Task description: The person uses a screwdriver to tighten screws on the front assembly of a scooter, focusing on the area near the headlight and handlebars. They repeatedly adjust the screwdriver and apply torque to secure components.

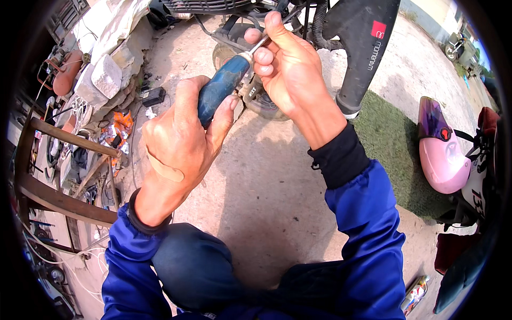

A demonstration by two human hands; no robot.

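Note:
My left hand (178,128) is wrapped round the thick blue handle of a screwdriver (226,80), with a plaster on the back of the wrist. The metal shaft points up and to the right. Closed about that shaft, my right hand (296,74) has its thumb and fingers near its upper end, and the tip is hidden there. Directly behind the hands stands part of a vehicle, with black tubing, a small wheel and metal parts. To their right rises its black tapered panel (358,53), beside a ribbed black hose (321,29).
A pink helmet (444,162) with a purple visor rests at the right, near a green mat (389,144). A wooden frame (69,200) stands at the left. Beyond it lie stone blocks (106,76), an orange wrapper (121,125) and a small black box (153,96).

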